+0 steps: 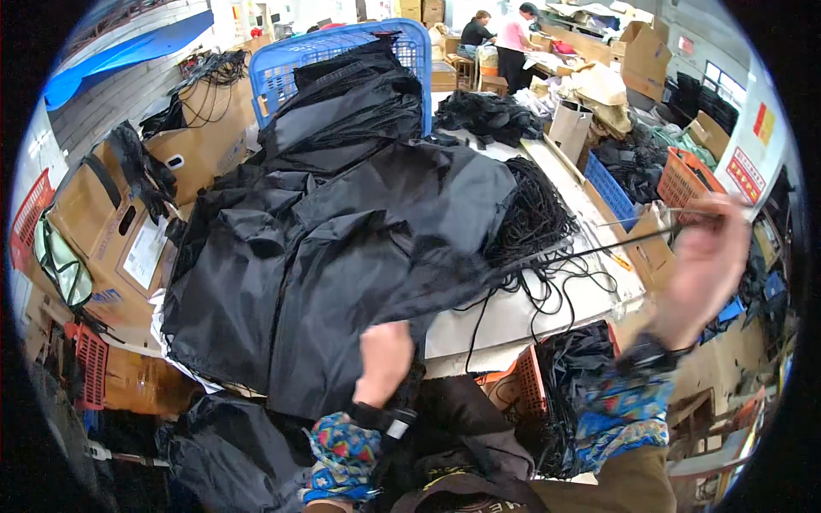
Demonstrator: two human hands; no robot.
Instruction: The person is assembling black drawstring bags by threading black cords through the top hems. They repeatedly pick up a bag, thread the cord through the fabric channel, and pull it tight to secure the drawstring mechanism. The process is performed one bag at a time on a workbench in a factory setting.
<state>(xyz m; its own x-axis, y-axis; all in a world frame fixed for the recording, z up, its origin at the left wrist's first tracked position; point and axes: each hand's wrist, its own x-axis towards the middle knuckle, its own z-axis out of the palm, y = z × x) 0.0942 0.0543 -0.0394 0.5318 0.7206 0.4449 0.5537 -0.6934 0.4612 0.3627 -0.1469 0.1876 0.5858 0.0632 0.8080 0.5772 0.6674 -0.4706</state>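
My left hand [385, 357] is closed at the near right edge of the black fabric [333, 282], pinching the cloth there. My right hand [708, 261] is raised far out to the right, blurred by motion, with its fingers closed on a black cord [599, 249]. Taut, the cord runs back from that hand to the right corner of the fabric. A thin, light line beside the cord near the fingers is too blurred to name. Next to the fabric lies a heap of black cords [534, 209], with loose ends trailing over the white tabletop [457, 335].
Stacked black cloth leans against a blue plastic basket [342, 38] at the back. Cardboard boxes [120, 231] stand left. An orange crate [530, 385] of black pieces sits below the table's near edge. Two people [516, 38] are at a far table. A blue crate [609, 190] stands right.
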